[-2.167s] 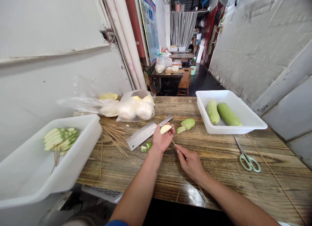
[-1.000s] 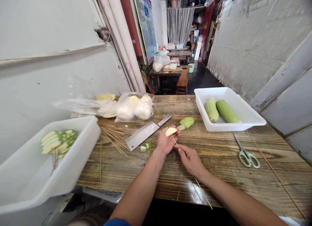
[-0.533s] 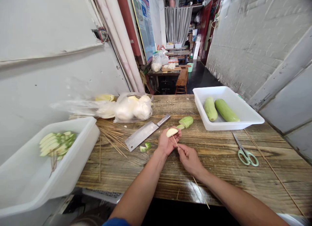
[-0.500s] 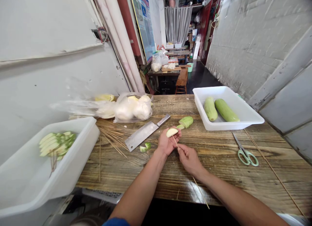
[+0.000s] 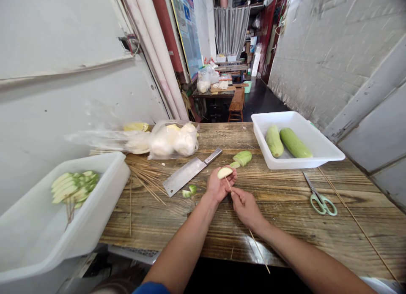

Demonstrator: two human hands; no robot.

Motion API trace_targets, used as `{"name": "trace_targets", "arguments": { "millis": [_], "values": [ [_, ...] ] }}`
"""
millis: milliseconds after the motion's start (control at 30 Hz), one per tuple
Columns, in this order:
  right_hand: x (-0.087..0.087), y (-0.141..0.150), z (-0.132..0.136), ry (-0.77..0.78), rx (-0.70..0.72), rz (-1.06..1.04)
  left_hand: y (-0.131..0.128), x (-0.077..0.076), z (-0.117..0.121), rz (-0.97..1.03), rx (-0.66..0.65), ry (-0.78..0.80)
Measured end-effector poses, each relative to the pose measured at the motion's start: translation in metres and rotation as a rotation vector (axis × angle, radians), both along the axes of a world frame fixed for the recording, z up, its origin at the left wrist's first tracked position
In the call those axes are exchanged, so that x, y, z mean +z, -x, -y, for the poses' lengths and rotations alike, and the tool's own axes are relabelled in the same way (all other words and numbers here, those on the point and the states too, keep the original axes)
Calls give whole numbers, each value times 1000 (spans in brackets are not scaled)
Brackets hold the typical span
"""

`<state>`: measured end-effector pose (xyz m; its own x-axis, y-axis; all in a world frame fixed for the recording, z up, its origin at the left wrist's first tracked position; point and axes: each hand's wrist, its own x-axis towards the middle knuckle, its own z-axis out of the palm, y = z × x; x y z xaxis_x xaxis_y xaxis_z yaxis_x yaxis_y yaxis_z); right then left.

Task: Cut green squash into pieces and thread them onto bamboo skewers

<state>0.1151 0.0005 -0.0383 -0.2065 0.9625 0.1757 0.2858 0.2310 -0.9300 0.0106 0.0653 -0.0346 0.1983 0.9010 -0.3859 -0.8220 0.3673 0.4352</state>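
A pale half-round zucchini slice rests on the fingers of my left hand, which is palm up with the fingers curled round it. My right hand pinches a thin wooden skewer, whose upper end meets the lower edge of the slice; how deep it goes I cannot tell. The skewer's long tail slants down past my right wrist. Just beyond my left hand lies a cut piece of zucchini with a loose slice beside it. Small green end pieces are left of my left wrist.
A cleaver lies left of my hands, near loose skewers. At left a white tub holds skewered slices. The right white tray holds two whole zucchini. Scissors lie before it. Plastic bags sit at the back.
Hardly anything differs. The skewer's lower end has shifted slightly left, and both hands keep the same hold on the slice and skewer.
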Motion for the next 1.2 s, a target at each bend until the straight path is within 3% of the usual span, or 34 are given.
{"name": "trace_targets", "arguments": {
  "millis": [1200],
  "values": [
    [-8, 5, -4, 59, -28, -56, -1, -9, -3, -68, -3, 10]
  ]
}}
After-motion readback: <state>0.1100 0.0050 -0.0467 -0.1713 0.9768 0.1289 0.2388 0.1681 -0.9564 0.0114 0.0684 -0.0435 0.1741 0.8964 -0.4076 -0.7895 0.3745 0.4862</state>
